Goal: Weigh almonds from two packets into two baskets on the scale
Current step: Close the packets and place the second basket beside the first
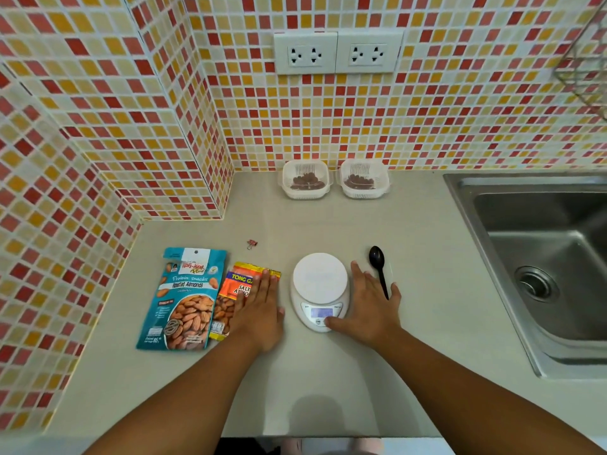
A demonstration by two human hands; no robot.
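A white digital scale (320,280) stands on the counter with a bare round platform. My right hand (369,305) lies flat beside it, its thumb touching the buttons near the lit display. My left hand (261,310) rests flat, palm down, partly over the orange almond packet (237,284). A teal roasted-almond packet (185,298) lies further left. Two clear baskets stand at the back wall, the left basket (305,193) and the right basket (363,192), each with almonds inside. A black spoon (379,266) lies right of the scale, its handle partly under my right hand.
A small red binder clip (252,244) lies behind the packets. A steel sink (545,264) is sunk into the counter at the right. Tiled walls close in the left and back, with two sockets (338,53) above the baskets. A wire rack (588,60) hangs top right.
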